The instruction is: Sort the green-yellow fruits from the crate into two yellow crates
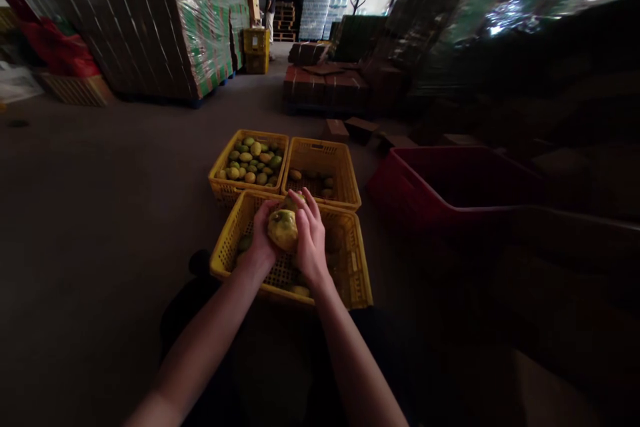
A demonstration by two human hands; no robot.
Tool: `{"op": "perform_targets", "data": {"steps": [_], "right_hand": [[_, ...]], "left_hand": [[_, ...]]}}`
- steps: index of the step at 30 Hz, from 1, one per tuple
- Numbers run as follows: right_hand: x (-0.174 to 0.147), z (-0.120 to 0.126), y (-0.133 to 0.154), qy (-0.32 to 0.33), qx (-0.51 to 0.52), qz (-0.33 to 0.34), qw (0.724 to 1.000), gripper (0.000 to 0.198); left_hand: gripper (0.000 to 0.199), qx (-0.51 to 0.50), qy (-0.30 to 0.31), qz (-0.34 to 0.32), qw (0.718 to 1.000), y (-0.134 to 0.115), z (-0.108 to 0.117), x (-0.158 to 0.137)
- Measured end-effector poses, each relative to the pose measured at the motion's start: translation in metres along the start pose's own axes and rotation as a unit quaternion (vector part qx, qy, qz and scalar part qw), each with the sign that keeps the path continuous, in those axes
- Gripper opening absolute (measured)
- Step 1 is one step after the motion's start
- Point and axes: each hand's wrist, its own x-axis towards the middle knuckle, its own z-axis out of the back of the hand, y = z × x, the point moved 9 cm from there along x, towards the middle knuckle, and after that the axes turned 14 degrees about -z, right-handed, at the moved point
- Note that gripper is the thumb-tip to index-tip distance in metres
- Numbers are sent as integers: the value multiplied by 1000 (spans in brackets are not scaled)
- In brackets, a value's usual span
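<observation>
Two bare forearms reach forward from the near edge and angle inward, bringing the left hand (262,235) and right hand (311,237) together above a yellow near crate (359,263). Between them sits a yellow-green fruit (283,231), its rounded near side turned toward the wearer.

The left hand cups the fruit from the left, wrist bent slightly inward, most of its fingers hidden behind and beneath. The right hand closes in from the right, thumb along the fruit's side, fingers stretched up and toward the far side. The grip is closed around the fruit, both hands bearing on it. A second fruit (294,202) shows just beyond, by the right fingertips; which hand supports it cannot be told.

More fruit lies low in the near crate, partly covered by the arms. Just past it, a far left crate (245,187) holds a heap of green and yellow fruit, while a far right crate (344,173) carries only a few at the bottom. A red bin (420,180) stands to the right on the dim floor (125,213). In the far background, a person (270,5) stands near stacked goods.
</observation>
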Motion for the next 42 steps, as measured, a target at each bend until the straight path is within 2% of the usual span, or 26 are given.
{"op": "perform_targets", "data": {"steps": [3, 5, 8, 10, 12, 15, 18, 23, 26, 29, 32, 34, 37, 39, 42], "right_hand": [[-15, -5, 16, -2, -52, 79, 995, 36], [-27, -3, 25, -42, -58, 136, 988, 29], [-41, 1, 32, -94, -33, 200, 975, 27], [-44, 4, 34, -103, -9, 209, 973, 27], [-41, 7, 32, -101, 24, 181, 978, 27], [-33, 5, 22, -74, 81, 96, 989, 30], [-29, -1, 10, -53, 132, 26, 989, 34], [-26, 1, 6, -52, 177, -1, 983, 35], [-20, 28, 6, -145, 178, -10, 973, 36], [-14, 60, -3, -250, 225, -43, 941, 39], [-10, 75, -13, -288, 278, -73, 914, 38], [-10, 76, -13, -288, 263, -69, 918, 38], [-13, 67, -5, -260, 217, -40, 940, 37], [-15, 57, 0, -228, 204, -26, 952, 36], [-16, 43, 9, -159, 184, 8, 970, 35]], "left_hand": [[11, 2, -13, -60, 998, -11, 8, 4], [9, 2, -4, -82, 997, -13, 8, 5], [14, -6, 35, -48, 998, -3, -3, 5], [18, -12, 37, -27, 999, 0, -7, 5], [20, -17, 17, -22, 999, -1, -6, 7], [26, -15, -43, -35, 998, -11, 4, 10], [30, -15, -97, -59, 993, -20, 15, 10], [38, -52, -127, -35, 990, -19, 20, 12], [43, -80, -110, -32, 990, -22, 14, 14], [46, -66, -72, -47, 994, -30, 7, 15], [42, -42, -56, -47, 996, -30, 3, 12], [34, -14, -47, -59, 997, -27, 1, 7], [24, 52, 11, -99, 994, -23, -12, -1], [24, 79, 46, -126, 988, -22, -19, -7], [29, 95, 63, -174, 978, -31, -21, -11]]}}
